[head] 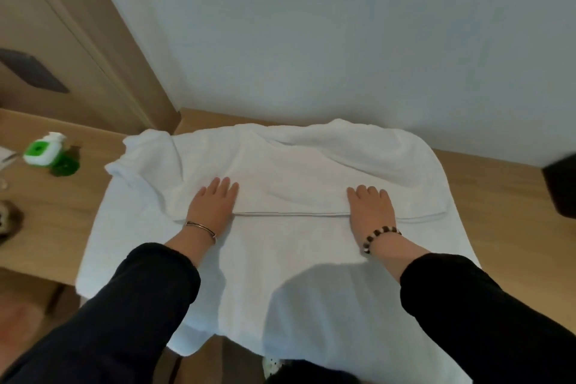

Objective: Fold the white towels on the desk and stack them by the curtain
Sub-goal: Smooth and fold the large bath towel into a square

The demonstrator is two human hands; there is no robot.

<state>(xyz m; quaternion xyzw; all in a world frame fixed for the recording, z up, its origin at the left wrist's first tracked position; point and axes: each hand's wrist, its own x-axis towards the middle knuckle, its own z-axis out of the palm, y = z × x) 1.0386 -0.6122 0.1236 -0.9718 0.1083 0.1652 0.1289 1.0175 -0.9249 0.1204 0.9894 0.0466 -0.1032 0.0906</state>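
Note:
A large white towel point(290, 256) lies spread over the wooden desk point(56, 212), its near end hanging over the front edge. Its far part is folded back toward me, with a hemmed edge running across the middle. My left hand point(215, 203) presses flat on that folded edge at the left. On the right, my right hand point(371, 209) presses flat on the same edge. Both hands have straight fingers. The far left corner of the towel is bunched up. No curtain is in view.
A green and white bottle point(46, 151) stands on the desk at the left. A dark object point(561, 187) sits at the right edge. A white wall runs behind the desk, with a beige panel at the back left.

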